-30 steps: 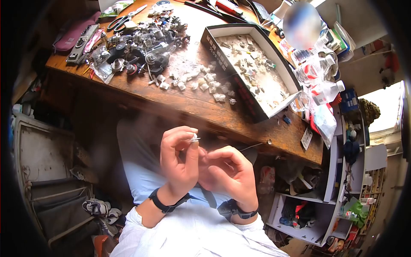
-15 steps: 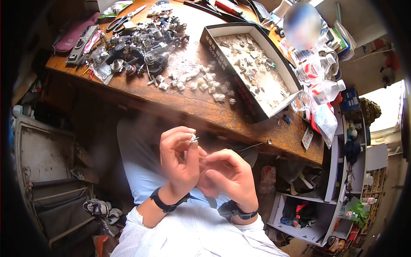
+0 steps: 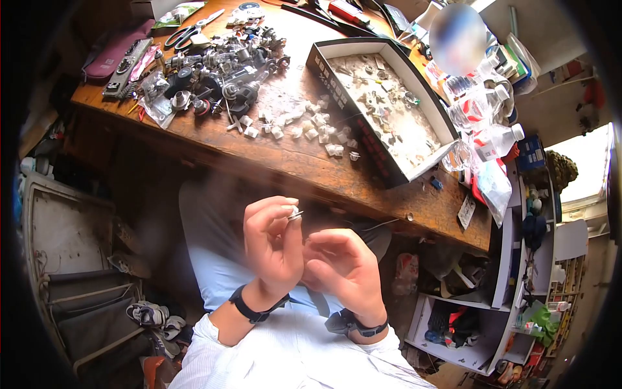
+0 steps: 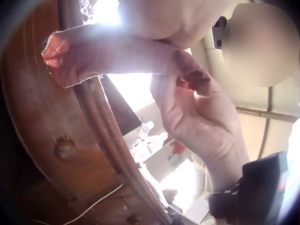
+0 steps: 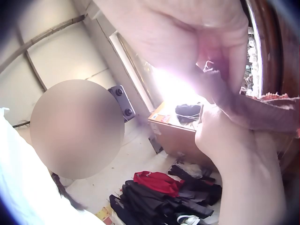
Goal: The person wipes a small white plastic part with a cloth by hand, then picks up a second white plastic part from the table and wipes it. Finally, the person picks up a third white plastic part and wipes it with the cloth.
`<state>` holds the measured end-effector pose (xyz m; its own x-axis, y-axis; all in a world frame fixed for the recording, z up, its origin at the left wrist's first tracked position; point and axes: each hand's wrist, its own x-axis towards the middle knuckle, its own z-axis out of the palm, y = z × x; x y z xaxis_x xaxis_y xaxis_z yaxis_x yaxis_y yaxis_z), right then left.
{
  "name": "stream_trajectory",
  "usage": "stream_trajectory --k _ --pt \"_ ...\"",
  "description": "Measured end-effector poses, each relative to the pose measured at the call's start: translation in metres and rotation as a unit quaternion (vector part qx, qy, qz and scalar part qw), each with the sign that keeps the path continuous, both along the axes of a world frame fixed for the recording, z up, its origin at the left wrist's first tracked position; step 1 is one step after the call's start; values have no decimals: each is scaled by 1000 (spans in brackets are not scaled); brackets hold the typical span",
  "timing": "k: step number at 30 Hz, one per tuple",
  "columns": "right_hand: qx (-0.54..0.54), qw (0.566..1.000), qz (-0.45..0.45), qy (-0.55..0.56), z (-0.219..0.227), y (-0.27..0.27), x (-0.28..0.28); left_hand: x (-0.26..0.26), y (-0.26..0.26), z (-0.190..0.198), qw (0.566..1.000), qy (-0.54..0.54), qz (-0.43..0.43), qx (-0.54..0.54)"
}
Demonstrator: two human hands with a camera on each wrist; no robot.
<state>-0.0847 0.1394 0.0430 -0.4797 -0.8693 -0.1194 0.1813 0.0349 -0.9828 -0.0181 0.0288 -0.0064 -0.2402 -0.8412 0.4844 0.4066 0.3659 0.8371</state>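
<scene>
My left hand (image 3: 275, 243) is raised in front of the table edge. Between its thumb and index fingertip it pinches a small white plastic piece (image 3: 294, 212) with a thin metal pin sticking out sideways. Close beside it, my right hand (image 3: 346, 262) has curled fingers with the thumb near the index finger. The wrist views show a reddish-brown, cloth-like strip (image 4: 112, 56) with a ragged end, running from the right hand's curled fingers across the left hand. In the head view this strip is hidden by the hands.
On the wooden table (image 3: 214, 146) lie loose white plastic pieces (image 3: 311, 126), a pile of bulbs and dark parts (image 3: 227, 78), and scissors (image 3: 194, 31). A shallow black box (image 3: 363, 133) holds many small parts. Plastic bottles (image 3: 492, 139) crowd the right end; a shelf (image 3: 453, 343) stands below.
The white piece has turned slightly in my left fingertips, so its pin points differently. My right hand has drawn a little closer to the left hand.
</scene>
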Motion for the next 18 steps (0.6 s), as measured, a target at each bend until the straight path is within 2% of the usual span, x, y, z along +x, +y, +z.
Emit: stream_trajectory --k 1,3,5,7,9,11,13,15,16,17,18 --pt "5 1000 -10 1 0 2 -1 1 -1 2 1000 0 0 0" --pt "10 1000 -20 2 -4 3 -3 2 -3 6 991 -2 -81 104" --pt "-27 987 -107 115 -9 2 -6 4 -4 6 988 -3 -94 122" --pt "-50 984 -111 129 -4 -3 -7 5 -5 7 986 3 -97 134" --pt "2 999 -39 29 1 -7 -3 5 -3 10 985 17 -101 138" --pt "-16 999 17 38 -3 -5 -6 7 -2 14 984 32 -104 141" --pt "-61 997 -25 -30 -12 -5 -4 11 -3 16 973 18 -154 169" --pt "-88 993 -80 -5 -9 -7 -3 12 -6 12 975 6 -159 158" --pt "-70 990 -117 31 -4 -7 -2 14 -8 14 956 -1 -203 212" --pt "-70 990 -121 32 -5 -6 -4 15 -10 17 932 -8 -247 264" --pt "-60 986 -131 85 -8 -5 -6 17 -11 19 915 -2 -266 304"
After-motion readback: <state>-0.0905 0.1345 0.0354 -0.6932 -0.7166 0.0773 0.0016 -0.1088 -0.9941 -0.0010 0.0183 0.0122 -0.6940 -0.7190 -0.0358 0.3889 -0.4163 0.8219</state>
